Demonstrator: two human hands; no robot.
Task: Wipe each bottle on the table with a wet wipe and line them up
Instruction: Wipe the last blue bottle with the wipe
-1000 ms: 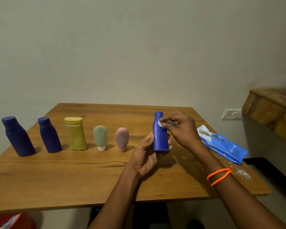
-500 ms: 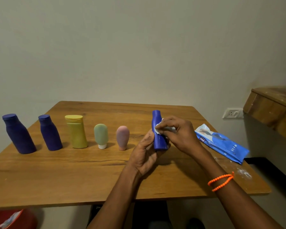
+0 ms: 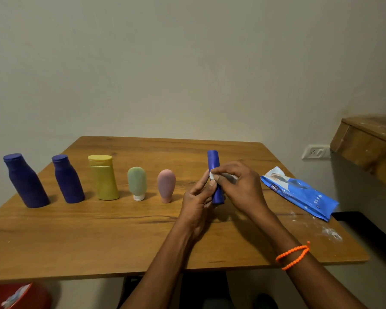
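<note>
Since a second ago your right hand [image 3: 239, 188] has slid the wet wipe [image 3: 212, 175] from just under the cap down onto the body of the blue bottle [image 3: 216, 175]. The bottle stands upright on the worktop [image 3: 98, 237], just right of the pink bottle [image 3: 166, 185]. Your right fingers pinch the wipe against its side, while your left hand [image 3: 197, 204] curls round its lower part to steady it. You are wiping the sixth bottle, likely the last. To its left stand the green bottle [image 3: 137, 183], the yellow bottle [image 3: 103, 177] and two dark blue bottles [image 3: 25, 180], all in one row. The wipe pack [image 3: 299, 192] lies well to the right. Next, finish the lower body, then set the bottle level with the row.
</note>
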